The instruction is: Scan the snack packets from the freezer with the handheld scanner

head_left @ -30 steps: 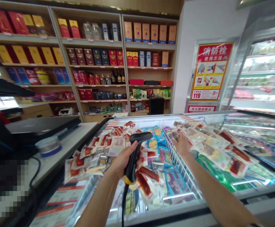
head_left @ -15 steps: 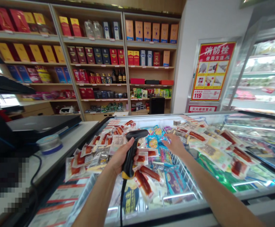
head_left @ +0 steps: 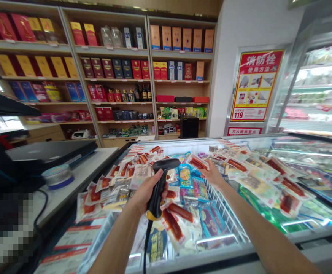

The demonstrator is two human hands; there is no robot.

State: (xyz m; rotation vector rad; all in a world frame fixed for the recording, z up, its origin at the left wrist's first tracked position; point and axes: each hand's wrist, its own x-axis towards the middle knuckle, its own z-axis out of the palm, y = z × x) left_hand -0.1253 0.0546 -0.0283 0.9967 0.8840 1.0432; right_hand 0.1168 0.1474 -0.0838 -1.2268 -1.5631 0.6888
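Observation:
My left hand (head_left: 148, 190) is wrapped round the grip of a black and yellow barcode scanner (head_left: 156, 194), its head level and its cable hanging down. Between the fingers of my right hand (head_left: 213, 176) is a sausage pack (head_left: 197, 162), clear plastic with reddish-brown meat inside. Both hands are above a glass-topped chest freezer. Under the scanner lie more sausage packs (head_left: 173, 224) and a blue snack bag (head_left: 185, 176). Rows of packed sausages (head_left: 126, 169) spread to the left of my left hand, and others (head_left: 237, 165) lie to the right of my right hand.
A white wire basket (head_left: 223, 205) sits inside the freezer. On the left counter (head_left: 105, 156) are a flat black device (head_left: 51, 152) and a roll of tape (head_left: 57, 176). Shelves of boxed goods (head_left: 114, 68) line the back wall, with a red poster (head_left: 259, 85) at right.
A sausage pack now shows in my right hand, which was without a visible pack before. My left hand still holds the scanner in nearly the same place.

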